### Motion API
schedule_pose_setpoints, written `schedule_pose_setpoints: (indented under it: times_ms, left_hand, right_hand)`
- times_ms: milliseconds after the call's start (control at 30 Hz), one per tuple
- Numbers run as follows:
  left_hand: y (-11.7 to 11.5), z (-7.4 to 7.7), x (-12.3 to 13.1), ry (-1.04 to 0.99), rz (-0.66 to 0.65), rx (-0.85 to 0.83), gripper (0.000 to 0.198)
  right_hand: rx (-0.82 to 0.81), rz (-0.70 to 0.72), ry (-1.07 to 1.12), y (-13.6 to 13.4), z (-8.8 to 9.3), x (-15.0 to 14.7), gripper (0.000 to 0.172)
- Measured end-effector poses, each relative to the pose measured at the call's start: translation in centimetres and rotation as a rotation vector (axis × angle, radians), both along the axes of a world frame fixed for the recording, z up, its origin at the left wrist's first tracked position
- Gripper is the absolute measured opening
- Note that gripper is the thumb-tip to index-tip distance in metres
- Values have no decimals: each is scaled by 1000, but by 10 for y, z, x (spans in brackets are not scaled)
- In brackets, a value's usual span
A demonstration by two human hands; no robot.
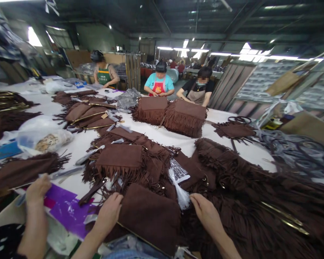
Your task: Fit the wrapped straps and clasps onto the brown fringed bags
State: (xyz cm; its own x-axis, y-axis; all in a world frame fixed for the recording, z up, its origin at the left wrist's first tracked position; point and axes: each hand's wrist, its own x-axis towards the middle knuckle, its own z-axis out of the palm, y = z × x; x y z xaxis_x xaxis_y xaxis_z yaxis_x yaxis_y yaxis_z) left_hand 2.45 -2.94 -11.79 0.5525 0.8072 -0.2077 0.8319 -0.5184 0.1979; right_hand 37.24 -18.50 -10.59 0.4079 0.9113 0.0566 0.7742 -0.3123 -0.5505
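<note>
A brown bag (pixel 151 219) with a thin gold edge lies right in front of me. My left hand (pixel 110 212) has its fingers closed on the bag's upper left side. To the right of the bag, my right hand (pixel 203 208) touches the end of a bundle of white plastic fasteners (pixel 181 194), thumb and fingers together at its tips. Beyond the bag, fringed brown bags (pixel 120 156) are heaped on the white table (pixel 170 142). A large pile of brown fringed pieces (pixel 240 201) fills the right side.
At the left, another person's hand (pixel 39 189) is beside a purple sheet (pixel 66 210). Two stacks of fringed bags (pixel 186 115) stand farther back, with several people behind the table. Plastic bags (pixel 47 138) lie at the left, grey straps (pixel 297 147) at the right.
</note>
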Motion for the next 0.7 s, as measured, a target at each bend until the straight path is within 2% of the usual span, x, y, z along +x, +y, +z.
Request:
schedule_pose_setpoints:
  times_ms: [100, 200, 333, 433, 600, 700]
  left_hand:
    - [-9, 8, 31, -37, -148, -113, 22]
    - [-18, 12, 60, -47, -272, -207, 19]
    - [-22, 15, 96, -65, -373, -228, 16]
    - [-18, 14, 124, -57, -456, -199, 16]
    - [-5, 1, 169, -127, -594, -94, 16]
    - [7, -7, 192, -179, -657, -40, 22]
  right_hand:
    - [-49, -157, -245, 19, -5, 31, 36]
    - [-109, -239, -305, 30, -14, 53, 35]
    - [-99, -197, -251, 42, -20, 62, 31]
    - [-62, -124, -168, 62, -21, 59, 28]
    - [-45, -97, 31, 110, -32, 53, 31]
    - [-51, -121, 159, 123, -37, 57, 33]
